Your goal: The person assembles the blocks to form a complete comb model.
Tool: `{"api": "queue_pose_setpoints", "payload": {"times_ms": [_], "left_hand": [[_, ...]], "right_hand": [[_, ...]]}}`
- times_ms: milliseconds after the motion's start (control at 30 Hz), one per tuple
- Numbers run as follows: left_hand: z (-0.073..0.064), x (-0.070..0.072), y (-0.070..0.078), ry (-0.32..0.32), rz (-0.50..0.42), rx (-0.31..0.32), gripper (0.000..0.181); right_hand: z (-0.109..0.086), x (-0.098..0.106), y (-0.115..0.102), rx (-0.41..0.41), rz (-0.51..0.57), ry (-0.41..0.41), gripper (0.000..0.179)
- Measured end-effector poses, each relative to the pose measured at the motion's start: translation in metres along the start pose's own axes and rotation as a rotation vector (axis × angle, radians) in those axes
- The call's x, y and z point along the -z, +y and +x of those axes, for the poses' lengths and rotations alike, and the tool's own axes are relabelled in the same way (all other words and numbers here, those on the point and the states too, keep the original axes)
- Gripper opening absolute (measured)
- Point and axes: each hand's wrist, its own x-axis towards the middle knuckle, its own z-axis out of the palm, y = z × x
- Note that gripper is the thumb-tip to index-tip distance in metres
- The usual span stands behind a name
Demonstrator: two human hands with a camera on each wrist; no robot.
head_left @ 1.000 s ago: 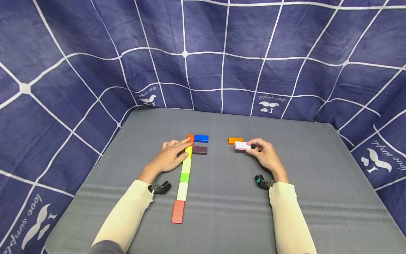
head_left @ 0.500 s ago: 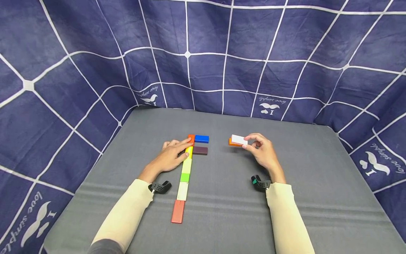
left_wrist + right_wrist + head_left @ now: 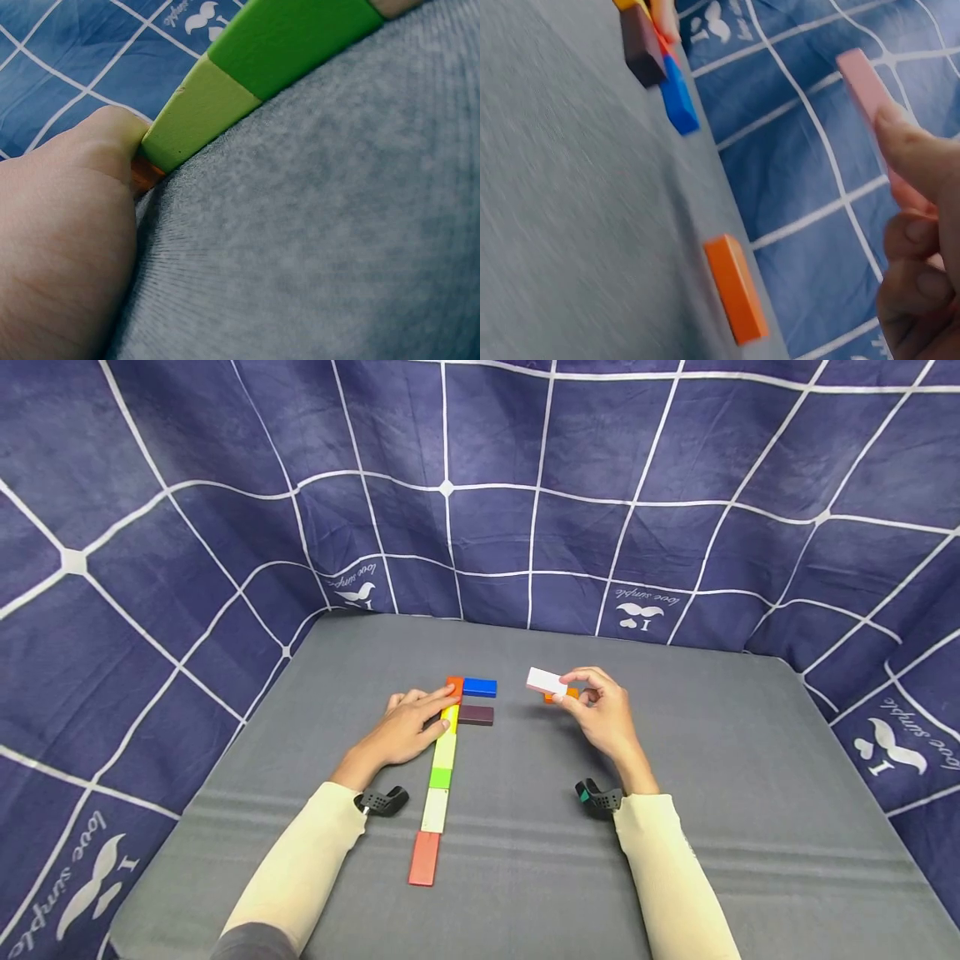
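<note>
My right hand (image 3: 603, 714) pinches a pale pink block (image 3: 545, 680) between thumb and fingers, held up above the table. In the right wrist view an orange block (image 3: 736, 289) lies on the cloth below that hand. On the left, my left hand (image 3: 403, 728) rests with fairly straight fingers on the far end of a row of blocks, touching an orange-red block (image 3: 454, 682) and a yellow block (image 3: 450, 714). A blue block (image 3: 480, 688) and a dark purple block (image 3: 476, 716) stick out to the right from this end, with a gap between them.
Nearer along the row lie a lime block (image 3: 444, 752), a green block (image 3: 441, 778), a cream block (image 3: 435, 810) and a red block (image 3: 424, 858). Grey cloth covers the table (image 3: 525, 860). A blue checked curtain (image 3: 495, 527) hangs behind and at both sides.
My right hand has carried the pale pink block leftward and up, past the orange block toward the blue one. The left hand stays in place on the row.
</note>
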Motion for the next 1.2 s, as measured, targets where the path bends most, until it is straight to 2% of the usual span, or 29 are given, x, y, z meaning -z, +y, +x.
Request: {"api": "queue_pose_setpoints", "payload": {"times_ms": [167, 300, 567, 733, 933, 1200], "left_hand": [[0.000, -0.001, 0.002, 0.008, 0.003, 0.007, 0.049], [0.003, -0.004, 0.005, -0.004, 0.006, 0.006, 0.049], [0.002, -0.001, 0.003, -0.011, 0.007, 0.021, 0.050], [0.000, 0.001, 0.000, -0.011, 0.014, 0.015, 0.050], [0.000, 0.000, 0.000, 0.005, 0.013, 0.017, 0.050], [0.001, -0.002, 0.001, 0.005, 0.020, 0.025, 0.051]], "right_hand": [[-0.005, -0.013, -0.015, -0.038, 0.037, 0.021, 0.027], [-0.008, -0.024, -0.001, -0.098, 0.068, 0.032, 0.029], [-0.018, -0.049, -0.007, -0.207, 0.124, 0.017, 0.026], [-0.025, -0.063, -0.014, -0.292, 0.182, -0.063, 0.024], [-0.033, -0.074, -0.015, -0.316, 0.149, -0.189, 0.024], [-0.041, -0.082, -0.012, -0.347, 0.146, -0.298, 0.025]]}}
